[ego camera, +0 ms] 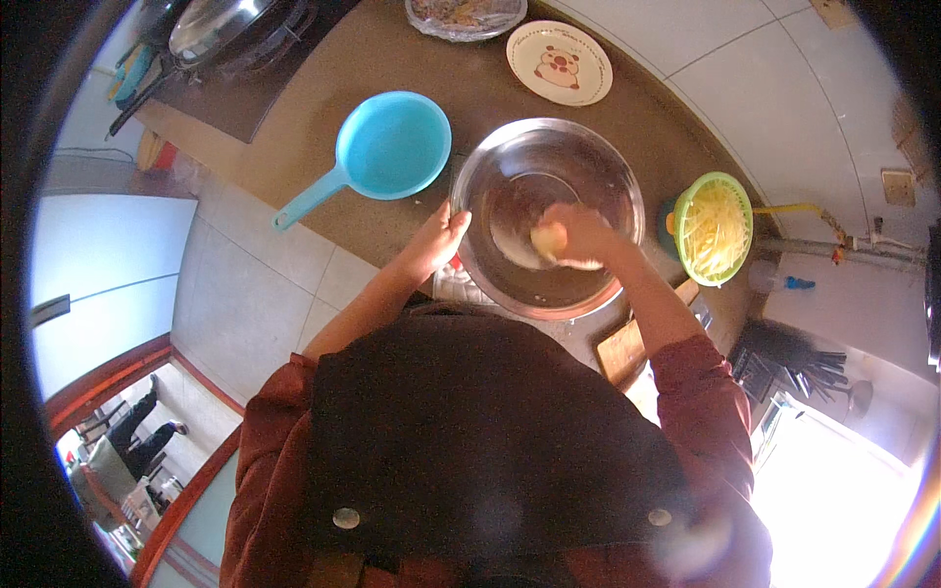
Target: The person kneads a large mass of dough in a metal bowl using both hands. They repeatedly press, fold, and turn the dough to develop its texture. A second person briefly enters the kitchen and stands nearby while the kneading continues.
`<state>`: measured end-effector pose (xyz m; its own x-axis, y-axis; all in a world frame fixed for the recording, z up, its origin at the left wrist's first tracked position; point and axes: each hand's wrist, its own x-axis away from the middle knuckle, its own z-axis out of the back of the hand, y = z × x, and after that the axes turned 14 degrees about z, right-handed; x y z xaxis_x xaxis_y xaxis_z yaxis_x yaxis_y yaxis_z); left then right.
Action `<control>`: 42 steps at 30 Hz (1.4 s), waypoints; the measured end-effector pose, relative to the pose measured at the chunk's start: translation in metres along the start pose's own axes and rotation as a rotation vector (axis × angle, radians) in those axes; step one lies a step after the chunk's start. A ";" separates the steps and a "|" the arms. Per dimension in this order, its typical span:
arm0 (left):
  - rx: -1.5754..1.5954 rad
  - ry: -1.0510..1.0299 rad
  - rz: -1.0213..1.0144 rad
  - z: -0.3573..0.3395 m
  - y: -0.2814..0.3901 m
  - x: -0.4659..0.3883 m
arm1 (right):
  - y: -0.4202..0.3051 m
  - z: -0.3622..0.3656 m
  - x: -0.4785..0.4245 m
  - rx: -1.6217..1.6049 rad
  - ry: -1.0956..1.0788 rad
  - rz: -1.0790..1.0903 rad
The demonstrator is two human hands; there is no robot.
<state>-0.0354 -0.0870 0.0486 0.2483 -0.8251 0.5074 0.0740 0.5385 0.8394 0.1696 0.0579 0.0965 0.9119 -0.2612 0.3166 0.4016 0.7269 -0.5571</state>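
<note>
A large stainless steel bowl [553, 151] is at the counter's front edge, directly before me. Its left rim is gripped by my left hand [439, 241], thumb over the edge and fingers hidden outside. My right hand [588, 239] reaches down into the bowl, closed around a small pale yellowish object [548, 241]. Blur and the fingers hide what this object is, though it looks rounded. The bowl's inner wall shines, and a few tiny specks lie near its lower side.
A light blue plastic ladle [397, 143] lies left of the bowl. Behind stand a bear-printed plate [559, 65] and a film-covered dish [464, 15]. Pale shreds fill a green colander [748, 235] at right, near a wooden board [616, 351]. A lidded pan [213, 33] sits far left.
</note>
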 end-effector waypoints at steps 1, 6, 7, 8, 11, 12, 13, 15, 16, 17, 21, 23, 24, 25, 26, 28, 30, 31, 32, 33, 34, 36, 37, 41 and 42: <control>0.035 -0.034 0.077 0.002 0.004 0.002 | -0.002 0.000 -0.006 -0.095 0.094 0.040; 0.244 -0.160 0.152 0.005 0.009 0.004 | -0.036 -0.022 -0.046 -0.270 0.188 0.313; 0.313 -0.191 0.124 0.007 0.009 0.006 | -0.057 -0.023 -0.041 -0.371 0.132 0.201; 0.306 -0.175 0.083 0.008 0.006 0.005 | -0.051 -0.033 -0.036 -0.428 0.050 0.190; 0.270 -0.229 0.072 0.004 0.021 0.008 | -0.023 -0.049 -0.002 -0.299 -0.209 0.237; 0.284 -0.164 -0.012 -0.004 -0.014 -0.011 | -0.025 -0.038 0.003 -0.274 -0.351 0.192; 0.250 -0.155 0.006 -0.004 -0.012 -0.012 | -0.024 -0.030 0.008 -0.150 -0.442 0.186; 0.181 -0.129 0.043 -0.004 -0.009 -0.010 | -0.020 -0.016 0.014 0.098 -0.623 0.175; 0.145 -0.122 0.078 -0.002 -0.008 -0.010 | -0.013 -0.010 0.016 0.053 -0.433 0.157; 0.110 -0.114 0.114 0.000 -0.008 -0.010 | -0.005 -0.003 0.016 0.007 -0.244 0.139; -0.011 -0.054 0.170 0.000 -0.010 -0.009 | 0.033 -0.003 -0.004 0.182 0.359 0.161; -0.054 -0.058 0.119 -0.003 -0.005 -0.008 | 0.035 -0.019 -0.014 0.271 0.450 -0.122; -0.058 -0.064 0.077 -0.004 -0.005 -0.007 | 0.029 -0.036 -0.021 0.332 0.431 -0.269; 0.005 -0.075 0.067 -0.004 -0.011 -0.009 | 0.019 -0.047 -0.025 0.400 0.411 -0.402; 0.067 -0.090 0.055 -0.005 -0.017 -0.011 | 0.011 -0.047 -0.025 0.232 0.486 -0.454; 0.102 -0.088 0.046 -0.007 -0.029 -0.018 | 0.000 -0.047 -0.022 0.161 0.443 -0.465; -0.049 0.194 -0.376 -0.014 -0.049 -0.030 | -0.016 -0.057 -0.019 0.131 0.407 -0.462; -0.214 -0.039 0.298 -0.005 0.007 -0.009 | -0.011 -0.070 -0.015 0.159 0.443 -0.456; -0.155 -0.146 0.241 0.007 0.028 0.006 | -0.020 -0.079 -0.015 0.163 0.464 -0.408; -0.071 0.050 0.296 -0.003 -0.011 -0.006 | -0.029 -0.087 -0.019 0.089 0.471 -0.353; -0.146 -0.013 0.220 -0.002 -0.013 -0.012 | -0.044 -0.086 -0.017 0.023 0.477 -0.294; -0.333 0.084 -0.064 -0.010 -0.023 -0.022 | -0.068 -0.080 -0.016 0.003 0.406 -0.278; -0.192 0.123 -0.130 -0.025 -0.056 -0.040 | -0.059 -0.085 -0.017 -0.030 0.387 -0.230; -0.061 0.049 -0.077 -0.048 -0.049 -0.054 | -0.018 -0.088 -0.011 -0.015 0.611 -0.132; -0.027 0.047 -0.022 -0.051 -0.048 -0.050 | -0.004 -0.095 -0.010 0.047 0.656 -0.190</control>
<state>-0.0021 -0.0624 -0.0272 0.2916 -0.8281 0.4787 0.1056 0.5253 0.8444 0.1669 -0.0025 0.0224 0.6948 -0.7067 -0.1335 0.5690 0.6537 -0.4990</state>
